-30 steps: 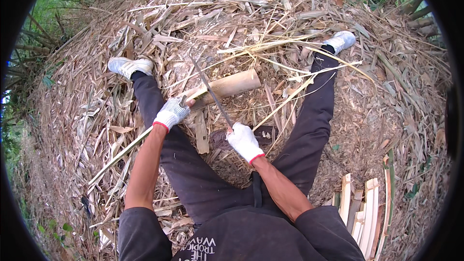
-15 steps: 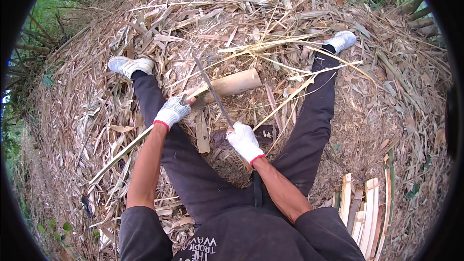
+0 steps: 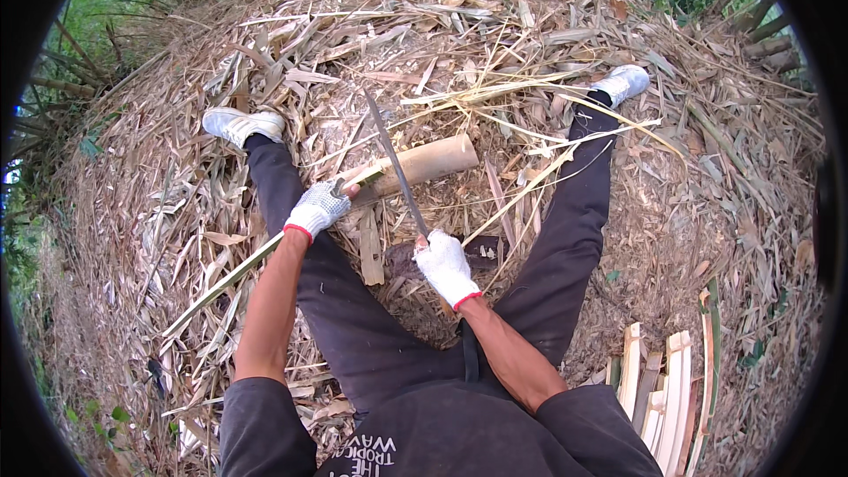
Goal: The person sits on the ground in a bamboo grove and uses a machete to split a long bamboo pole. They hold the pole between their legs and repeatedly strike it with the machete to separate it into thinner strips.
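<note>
Bamboo strip [image 3: 234,276] runs left of centre, clamped in your left grip [image 3: 320,208].
Head view: your right grip [image 3: 444,267] is clamped on the knife [image 3: 396,159] near centre; if it skids along the strip, it could catch your left grip.

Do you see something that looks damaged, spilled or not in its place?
The pale strips look untidy: they lie tangled beyond the tan log, some crossing the right leg, whereas the split pieces at lower right lie side by side. Nothing else stands out.
</note>
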`<state>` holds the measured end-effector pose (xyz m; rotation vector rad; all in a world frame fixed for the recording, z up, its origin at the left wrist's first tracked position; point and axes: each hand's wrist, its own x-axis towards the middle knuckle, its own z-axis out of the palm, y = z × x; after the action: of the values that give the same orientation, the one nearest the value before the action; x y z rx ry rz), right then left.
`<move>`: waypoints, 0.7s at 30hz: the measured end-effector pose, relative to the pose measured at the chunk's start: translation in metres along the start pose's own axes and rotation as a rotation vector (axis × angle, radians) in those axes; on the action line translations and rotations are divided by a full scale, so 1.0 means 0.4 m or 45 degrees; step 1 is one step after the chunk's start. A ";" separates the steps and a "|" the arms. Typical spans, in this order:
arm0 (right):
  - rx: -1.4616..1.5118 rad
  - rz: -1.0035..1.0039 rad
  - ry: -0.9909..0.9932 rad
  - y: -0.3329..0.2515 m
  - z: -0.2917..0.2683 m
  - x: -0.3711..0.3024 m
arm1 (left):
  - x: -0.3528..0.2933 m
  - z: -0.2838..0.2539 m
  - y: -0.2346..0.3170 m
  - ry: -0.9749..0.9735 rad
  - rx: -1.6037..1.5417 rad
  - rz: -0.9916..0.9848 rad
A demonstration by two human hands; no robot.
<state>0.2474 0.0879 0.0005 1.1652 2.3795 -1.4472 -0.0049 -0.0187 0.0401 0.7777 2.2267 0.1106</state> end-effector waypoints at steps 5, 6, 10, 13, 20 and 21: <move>-0.004 -0.108 -0.070 0.049 0.005 0.024 | 0.012 -0.003 -0.005 -0.001 0.045 -0.001; 0.000 -0.043 -0.108 0.017 -0.026 0.013 | 0.001 -0.004 0.004 0.015 0.027 0.010; -0.034 0.044 -0.003 -0.011 -0.025 -0.012 | -0.009 0.002 -0.002 0.059 0.023 0.011; -0.068 -0.053 -0.094 0.015 -0.012 0.001 | -0.007 -0.005 -0.003 0.003 0.068 -0.052; 1.107 0.394 -0.597 0.039 -0.074 0.001 | -0.066 0.008 0.021 0.115 0.156 0.029; 1.283 0.435 -0.641 0.043 -0.100 -0.009 | -0.090 0.003 0.051 0.154 0.192 0.058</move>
<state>0.2721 0.1222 0.0115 1.0523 1.0172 -2.4769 0.0251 -0.0225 0.0684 0.9250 2.3526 0.0114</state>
